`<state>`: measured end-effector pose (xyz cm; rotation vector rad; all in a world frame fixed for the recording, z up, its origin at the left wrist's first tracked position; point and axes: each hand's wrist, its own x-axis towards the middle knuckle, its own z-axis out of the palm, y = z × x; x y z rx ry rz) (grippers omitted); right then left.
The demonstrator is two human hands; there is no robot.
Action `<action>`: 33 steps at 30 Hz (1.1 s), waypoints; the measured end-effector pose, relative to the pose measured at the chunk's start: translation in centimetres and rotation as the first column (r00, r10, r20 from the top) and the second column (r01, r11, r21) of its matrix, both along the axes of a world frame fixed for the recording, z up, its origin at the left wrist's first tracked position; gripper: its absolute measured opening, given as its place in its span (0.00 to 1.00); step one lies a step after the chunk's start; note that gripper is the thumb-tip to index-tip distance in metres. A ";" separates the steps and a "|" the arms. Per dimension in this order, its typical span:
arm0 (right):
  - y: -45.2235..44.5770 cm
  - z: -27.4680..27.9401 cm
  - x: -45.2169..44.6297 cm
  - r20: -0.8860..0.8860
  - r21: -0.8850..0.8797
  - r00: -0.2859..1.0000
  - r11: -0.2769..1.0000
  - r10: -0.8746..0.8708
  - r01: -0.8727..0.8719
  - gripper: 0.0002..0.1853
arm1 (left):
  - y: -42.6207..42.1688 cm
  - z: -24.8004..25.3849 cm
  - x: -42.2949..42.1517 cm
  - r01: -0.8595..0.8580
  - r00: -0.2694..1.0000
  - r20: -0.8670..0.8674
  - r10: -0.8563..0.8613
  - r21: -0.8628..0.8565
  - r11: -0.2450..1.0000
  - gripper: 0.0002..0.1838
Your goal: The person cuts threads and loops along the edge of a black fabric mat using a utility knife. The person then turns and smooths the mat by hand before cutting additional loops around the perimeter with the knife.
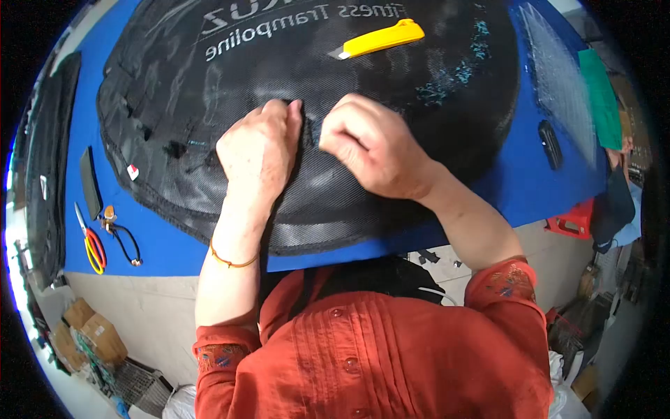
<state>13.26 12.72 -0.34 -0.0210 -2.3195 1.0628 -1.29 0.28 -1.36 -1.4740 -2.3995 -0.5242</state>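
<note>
A round black mesh trampoline mat [314,202] with mirrored "Fitness Trampoline" lettering lies in front of me. My left hand [259,148] is closed, its fingers curled down against the mesh, where the fabric looks pinched and raised. Just to its right, my right hand [377,148] is closed as well, thumb and fingers drawn together over the mat. Anything between those fingertips is hidden. Farther up on the mat rests a yellow utility knife [384,39], its blade tip pointing left.
Orange-handled scissors [92,244], a dark flat strip [90,183] and a short black cord [127,241] lie at the left of the blue table [167,260]. On the right are a black oblong object [550,144], clear plastic wrap [558,77] and a red stool [571,220].
</note>
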 end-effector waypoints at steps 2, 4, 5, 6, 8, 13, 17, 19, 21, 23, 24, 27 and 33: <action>-0.4 0.1 0.1 -0.030 0.037 0.999 0.999 0.010 -0.009 0.07 | 0.0 0.0 0.0 -0.009 1.000 -0.010 0.009 -0.013 1.000 0.19; -0.2 0.2 0.3 -0.036 0.042 0.999 0.999 -0.005 0.006 0.07 | 0.0 0.0 0.0 -0.006 1.000 -0.002 0.006 -0.013 1.000 0.19; -0.1 0.2 0.3 -0.039 0.038 0.999 0.999 -0.007 0.008 0.07 | 0.0 0.2 0.1 0.004 1.000 -0.006 -0.004 -0.003 1.000 0.19; 0.2 0.2 0.4 -0.030 0.046 0.999 0.999 -0.020 0.022 0.07 | 0.0 0.3 0.1 -0.007 1.000 -0.002 0.007 -0.020 1.000 0.19; 0.6 0.4 0.6 -0.040 0.029 0.999 0.999 -0.025 0.027 0.06 | 0.0 0.5 0.2 -0.030 1.000 -0.004 0.029 -0.045 0.999 0.19; 0.9 0.1 0.8 -0.060 -0.034 0.996 0.998 -0.063 0.061 0.05 | 0.0 0.3 0.2 -0.020 0.999 -0.036 0.019 -0.024 1.000 0.20; 0.7 0.8 1.4 -0.019 -0.133 0.990 0.982 -0.136 0.133 0.04 | 0.0 0.2 0.1 -0.008 0.999 -0.036 0.008 0.003 1.000 0.20; 0.5 1.3 2.1 0.015 -0.163 0.990 0.977 -0.139 0.140 0.04 | 0.0 0.0 0.1 -0.005 0.999 -0.044 0.006 0.021 1.000 0.20; 0.3 1.7 3.1 0.130 -0.260 0.984 0.954 -0.121 0.151 0.04 | 0.0 -0.1 0.0 0.007 0.999 -0.051 -0.005 0.041 0.999 0.19; 0.1 2.0 4.7 0.200 -0.235 0.964 0.947 -0.175 0.221 0.04 | -0.1 -0.5 -0.2 0.024 0.998 -0.051 -0.021 0.065 0.998 0.19; 0.2 1.9 5.7 0.201 -0.193 0.960 0.953 -0.195 0.234 0.05 | -0.2 -0.5 -0.3 0.039 0.998 -0.050 -0.035 0.077 0.996 0.19; 0.5 3.3 9.7 0.316 -0.284 0.913 0.893 -0.257 0.349 0.05 | -0.3 -0.3 -0.1 0.050 0.998 -0.030 -0.048 0.098 0.994 0.19; 1.2 4.2 17.7 0.459 -0.245 0.767 0.766 -0.449 0.594 0.11 | -0.3 -0.4 -0.3 0.073 0.997 -0.024 -0.071 0.108 0.991 0.19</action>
